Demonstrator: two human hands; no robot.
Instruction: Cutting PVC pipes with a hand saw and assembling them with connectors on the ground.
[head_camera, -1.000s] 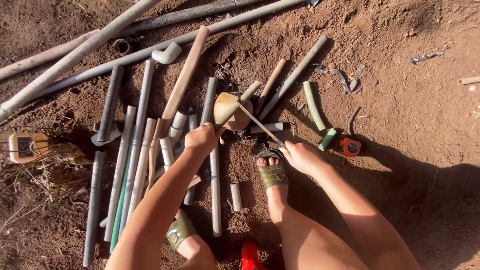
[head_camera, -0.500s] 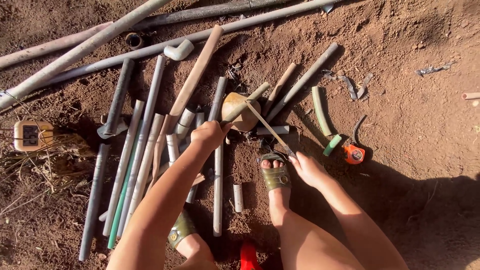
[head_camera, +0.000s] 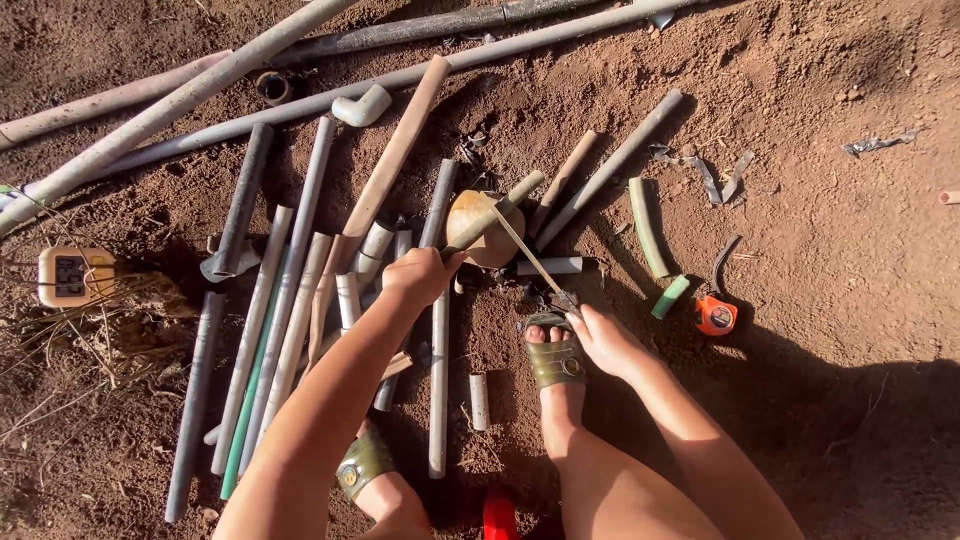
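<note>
My left hand (head_camera: 425, 275) is closed on a short grey pipe piece (head_camera: 505, 205) that lies tilted across a round tan stone (head_camera: 478, 238). My right hand (head_camera: 605, 340) grips one end of a thin saw blade (head_camera: 530, 255), which rests slanted across that pipe piece. The right hand sits just beside my right foot in an olive sandal (head_camera: 555, 360). My left foot in a matching sandal (head_camera: 365, 465) is below the left forearm.
Many cut pipes (head_camera: 290, 300) lie side by side on the dirt at left, with long pipes (head_camera: 200, 95) across the top. Also here are a white elbow fitting (head_camera: 360, 105), green pipe offcuts (head_camera: 645, 225), an orange tape measure (head_camera: 716, 315) and a yellow box (head_camera: 72, 275).
My right hand has slid the blade a little along the pipe piece. The left hand keeps its grip. The view has drifted slightly.
</note>
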